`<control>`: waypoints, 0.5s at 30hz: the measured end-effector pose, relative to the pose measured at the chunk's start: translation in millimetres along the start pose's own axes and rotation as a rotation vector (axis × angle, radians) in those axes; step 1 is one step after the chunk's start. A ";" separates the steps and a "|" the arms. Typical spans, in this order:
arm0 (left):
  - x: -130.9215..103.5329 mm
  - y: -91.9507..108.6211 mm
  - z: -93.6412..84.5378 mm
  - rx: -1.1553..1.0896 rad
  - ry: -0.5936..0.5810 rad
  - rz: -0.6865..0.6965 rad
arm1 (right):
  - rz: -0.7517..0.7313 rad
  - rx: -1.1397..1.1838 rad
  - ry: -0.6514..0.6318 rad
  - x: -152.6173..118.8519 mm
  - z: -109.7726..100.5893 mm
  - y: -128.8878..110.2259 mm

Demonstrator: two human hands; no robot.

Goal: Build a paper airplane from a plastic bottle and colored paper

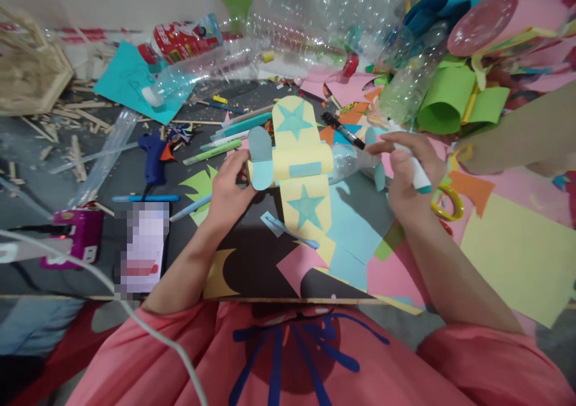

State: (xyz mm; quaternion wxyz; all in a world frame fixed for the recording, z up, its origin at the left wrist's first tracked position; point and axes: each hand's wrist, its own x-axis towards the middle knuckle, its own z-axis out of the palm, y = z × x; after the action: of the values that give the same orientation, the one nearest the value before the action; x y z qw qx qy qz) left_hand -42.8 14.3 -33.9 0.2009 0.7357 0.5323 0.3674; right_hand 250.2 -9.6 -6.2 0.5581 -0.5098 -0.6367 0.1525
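A toy airplane (297, 161), made of a clear plastic bottle wrapped in yellow paper, is held above the table. Blue stars mark its yellow wings, and pale blue fins stand at the tail. My left hand (231, 184) is closed around the tail end at the left. At the bottle's neck sits a pale blue paper propeller (380, 169). My right hand (407, 172) grips a white marker (416, 169) with a teal end, its fingertips close to the propeller. Whether those fingertips touch the propeller I cannot tell.
A blue glue gun (153, 157), a phone (144, 247) and a magenta box (78, 235) lie on the left. Yellow-handled scissors (450, 202) and paper scraps lie right. Plastic bottles (202, 67) crowd the back. A white cable (112, 286) crosses the lower left.
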 end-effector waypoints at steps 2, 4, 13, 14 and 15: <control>-0.3 0.0 1.0 -0.014 -0.008 -0.003 | 0.056 0.172 0.018 1.7 1.3 -5.5; -0.6 -0.7 2.6 -0.010 0.006 0.015 | 0.137 0.340 -0.041 4.9 4.8 -13.1; -0.6 -1.5 5.1 -0.029 -0.006 0.066 | 0.220 0.319 -0.412 13.7 40.2 -37.5; -0.7 -2.0 5.1 -0.043 -0.008 0.062 | 0.216 0.301 -0.429 12.3 43.0 -36.8; -0.7 -2.7 5.1 -0.055 -0.007 0.059 | 0.205 0.279 -0.445 10.9 45.0 -36.1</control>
State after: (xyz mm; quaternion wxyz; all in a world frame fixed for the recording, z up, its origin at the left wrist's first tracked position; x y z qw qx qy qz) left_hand -40.7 15.1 -39.3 0.2120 0.7465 0.4995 0.3851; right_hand 195.6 0.6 12.5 0.4510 -0.4439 -0.6614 0.4027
